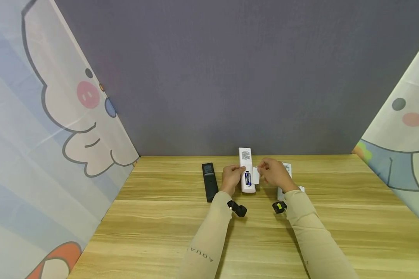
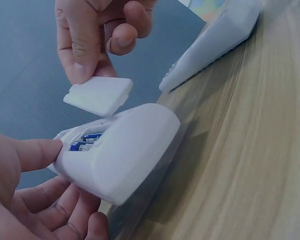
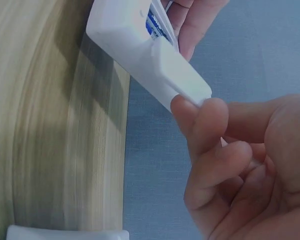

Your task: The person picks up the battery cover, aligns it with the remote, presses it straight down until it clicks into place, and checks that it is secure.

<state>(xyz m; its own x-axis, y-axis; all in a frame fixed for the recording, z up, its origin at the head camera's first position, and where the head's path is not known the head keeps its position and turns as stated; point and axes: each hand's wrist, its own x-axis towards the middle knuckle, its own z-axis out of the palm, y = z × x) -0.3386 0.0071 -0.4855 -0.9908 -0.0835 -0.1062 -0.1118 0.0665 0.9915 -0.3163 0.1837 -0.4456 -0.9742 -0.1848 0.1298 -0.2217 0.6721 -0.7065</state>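
Observation:
A white remote control (image 1: 246, 161) is held back side up by my left hand (image 1: 231, 178), thumb on its edge and fingers beneath. Its battery compartment is uncovered, and blue batteries (image 2: 85, 143) lie inside. Between thumb and fingertips my right hand (image 1: 275, 173) pinches a white battery cover (image 2: 101, 94). The cover hangs close beside the compartment, at the remote's right in the head view. In the right wrist view the cover (image 3: 182, 72) overlaps the remote's body (image 3: 122, 25); whether they touch I cannot tell.
Left of my left hand a black remote (image 1: 210, 184) lies on the wooden table (image 1: 153, 228). Another white remote (image 1: 287, 167) lies partly hidden under my right wrist, with a small white piece (image 1: 302, 188) beside it. A grey wall (image 1: 244, 77) stands behind the table.

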